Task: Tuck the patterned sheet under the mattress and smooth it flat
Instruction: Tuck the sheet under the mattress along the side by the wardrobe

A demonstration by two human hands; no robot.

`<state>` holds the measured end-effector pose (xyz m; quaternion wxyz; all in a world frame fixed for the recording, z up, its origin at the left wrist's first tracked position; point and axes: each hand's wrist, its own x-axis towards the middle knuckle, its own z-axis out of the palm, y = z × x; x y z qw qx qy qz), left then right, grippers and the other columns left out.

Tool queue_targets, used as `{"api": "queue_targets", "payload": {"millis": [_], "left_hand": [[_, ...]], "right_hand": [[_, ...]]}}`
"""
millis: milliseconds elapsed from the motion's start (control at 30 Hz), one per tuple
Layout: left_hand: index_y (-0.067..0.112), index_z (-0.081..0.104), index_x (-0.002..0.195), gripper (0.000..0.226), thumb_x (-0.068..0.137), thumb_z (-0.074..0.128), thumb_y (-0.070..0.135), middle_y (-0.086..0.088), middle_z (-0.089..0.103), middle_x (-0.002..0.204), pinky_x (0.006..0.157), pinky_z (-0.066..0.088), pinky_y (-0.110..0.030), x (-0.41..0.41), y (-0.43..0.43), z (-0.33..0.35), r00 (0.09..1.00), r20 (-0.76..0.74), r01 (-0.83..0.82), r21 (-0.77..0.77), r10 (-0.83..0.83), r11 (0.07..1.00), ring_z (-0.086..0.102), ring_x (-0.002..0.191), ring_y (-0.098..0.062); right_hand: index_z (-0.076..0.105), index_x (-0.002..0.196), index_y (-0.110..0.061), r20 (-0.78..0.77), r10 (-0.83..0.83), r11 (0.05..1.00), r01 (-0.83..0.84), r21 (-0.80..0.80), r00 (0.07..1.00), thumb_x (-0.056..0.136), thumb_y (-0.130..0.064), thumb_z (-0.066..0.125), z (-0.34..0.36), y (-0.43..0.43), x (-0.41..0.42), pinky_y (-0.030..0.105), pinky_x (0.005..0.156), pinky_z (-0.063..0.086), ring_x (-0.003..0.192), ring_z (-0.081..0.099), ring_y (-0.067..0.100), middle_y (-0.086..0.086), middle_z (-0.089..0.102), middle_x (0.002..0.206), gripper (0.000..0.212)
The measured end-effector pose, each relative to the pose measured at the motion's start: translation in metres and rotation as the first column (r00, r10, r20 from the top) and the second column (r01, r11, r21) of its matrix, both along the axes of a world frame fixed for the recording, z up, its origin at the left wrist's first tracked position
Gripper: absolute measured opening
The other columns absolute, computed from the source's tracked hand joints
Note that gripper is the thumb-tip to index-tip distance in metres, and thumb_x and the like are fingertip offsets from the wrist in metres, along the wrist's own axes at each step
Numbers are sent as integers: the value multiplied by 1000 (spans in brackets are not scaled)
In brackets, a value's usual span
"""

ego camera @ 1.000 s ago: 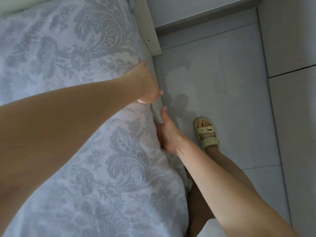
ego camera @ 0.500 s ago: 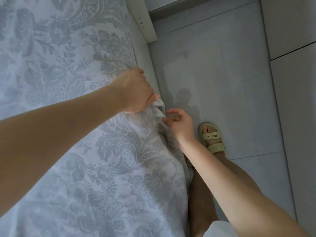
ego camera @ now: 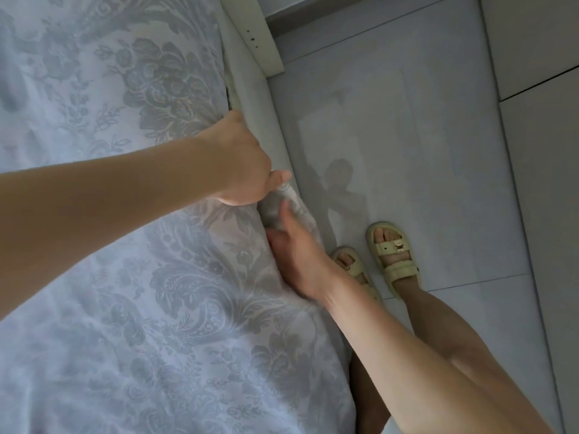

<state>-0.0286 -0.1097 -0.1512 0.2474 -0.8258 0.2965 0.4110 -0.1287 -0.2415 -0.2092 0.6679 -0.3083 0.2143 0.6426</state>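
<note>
**Head view, edge of bed.** The L hand (ego camera: 241,164) grips a bunched bit of the patterned sheet (ego camera: 150,277) at the bed's edge, fingers curled and thumb over a small roll of cloth. The R hand (ego camera: 296,249) lies just below it against the hanging fold. Its fingers are straight, point along the edge and hold nothing. It is motion-blurred, so the fingertips are unclear.

**Change vs. half a sec. ago.** Then both hands pinched a loose corner of cloth lifted off the edge. Now only the L keeps hold, and the R has let go and flattened onto the side fold. The corner no longer sticks up but sits drawn down beside the pale bed side (ego camera: 264,126).

**Meaning for the task (a judgement).** Work has likely passed from gathering slack to pushing it in, i.e. the tuck at this spot is under way, not done. Whether any cloth is already under the mattress can't be told, as both hands hide the gap and the mattress itself is covered.

**Sheet top.** It is spread over the bed and mostly flat, w/ soft creases near the R wrist and toward the near end, so smoothing is still to do. Beyond the L hand the edge looks neat up to the white bed post (ego camera: 263,36).

**Also in view.** Tiled floor (ego camera: 407,136), two pale sandals (ego camera: 393,250) and the person's shadow.
</note>
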Motion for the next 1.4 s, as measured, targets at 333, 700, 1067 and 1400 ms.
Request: {"api": "queue_targets", "payload": {"millis": [333,700,1067,1400], "left_hand": [[14,64,75,75,95,0,47,0,59,67,101,32,-37,5,16,-13,983,-14,-179,-268,182,947,58,77,-21],[17,67,86,86,87,-11,53,-1,66,77,103,33,-35,2,15,-3,982,-28,-190,-236,189,953,59,81,-21],[20,56,69,69,94,-3,46,3,51,60,101,32,-35,3,15,1,986,13,-155,-252,164,955,47,66,-18],[13,62,70,78,89,-2,52,-6,58,66,84,48,-43,5,3,11,966,59,-229,-260,252,938,57,75,-27]], "right_hand": [[66,104,-12,81,-259,890,271,-367,962,97,-56,21,-10,-37,-15,37,87,51,103,65,26,12,69,110,64],[62,108,-22,267,-285,932,331,-146,921,100,-46,22,9,-12,4,15,83,51,98,64,-1,-12,70,103,48],[43,139,-8,94,-280,958,284,-39,955,91,-68,10,1,1,32,25,97,44,122,53,13,6,51,138,84],[50,132,-6,1,16,995,-16,-98,1000,83,-78,7,-4,7,40,37,104,40,120,55,25,14,56,132,97]]}}
